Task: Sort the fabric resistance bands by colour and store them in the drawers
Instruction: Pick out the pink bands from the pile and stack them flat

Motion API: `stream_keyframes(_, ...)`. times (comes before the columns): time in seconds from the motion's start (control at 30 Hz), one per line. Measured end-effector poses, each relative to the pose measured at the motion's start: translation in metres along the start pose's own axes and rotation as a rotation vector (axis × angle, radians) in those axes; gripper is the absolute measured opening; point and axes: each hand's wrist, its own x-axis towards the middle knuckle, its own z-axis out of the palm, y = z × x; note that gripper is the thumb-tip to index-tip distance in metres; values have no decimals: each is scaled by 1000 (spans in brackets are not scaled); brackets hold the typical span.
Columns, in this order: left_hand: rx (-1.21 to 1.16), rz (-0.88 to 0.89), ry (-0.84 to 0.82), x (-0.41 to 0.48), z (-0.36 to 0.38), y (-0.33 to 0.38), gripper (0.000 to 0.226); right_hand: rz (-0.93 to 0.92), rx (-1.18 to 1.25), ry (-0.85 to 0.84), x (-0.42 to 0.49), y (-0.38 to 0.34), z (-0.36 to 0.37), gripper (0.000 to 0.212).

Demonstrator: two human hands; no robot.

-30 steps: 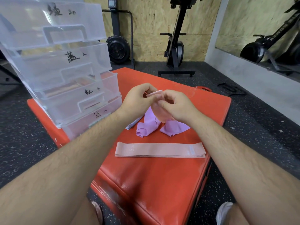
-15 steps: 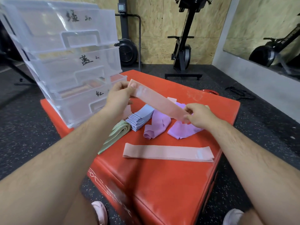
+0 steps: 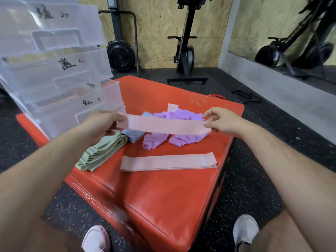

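Note:
A pink fabric band point(image 3: 163, 125) is stretched flat in the air above the red padded box point(image 3: 163, 197). My left hand point(image 3: 101, 122) pinches its left end and my right hand point(image 3: 221, 120) pinches its right end. Below it a second pink band point(image 3: 168, 162) lies flat on the box. A stack of green bands point(image 3: 103, 151) lies at the left, folded blue bands point(image 3: 133, 134) sit beside it, and crumpled purple bands point(image 3: 181, 137) lie behind the held band. The clear plastic drawer unit point(image 3: 54, 70) stands at the back left, its third drawer point(image 3: 101, 99) pulled out a little.
A small pink piece point(image 3: 172, 107) lies behind the purple pile. Exercise machines point(image 3: 185, 51) stand on the dark speckled floor by the wooden wall. A black strap point(image 3: 247, 96) lies on the floor to the right. My two shoes point(image 3: 245, 231) show at the box's near edge.
The held pink band went from bunched between both hands to pulled out straight and level. My right hand moved right and my left hand moved left.

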Motion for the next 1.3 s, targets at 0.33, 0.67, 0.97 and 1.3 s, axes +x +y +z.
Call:
stream_keyframes(0.33, 484, 21, -66, -27, 11, -44, 11, 38, -189, -193, -44, 15, 18, 18)
stream_keyframes(0.67, 912, 185, -82, -38, 26, -71, 17, -12, -473, -228, -61, 26, 44, 11)
stream_keyframes(0.97, 849, 648, -264, -36, 26, -83, 41, -176, -478, -275, -70, 23, 46, 44)
stream_keyframes(1.3, 880, 582, -394, -36, 32, -88, 36, -187, -509, -300, -69, 25, 53, 45)
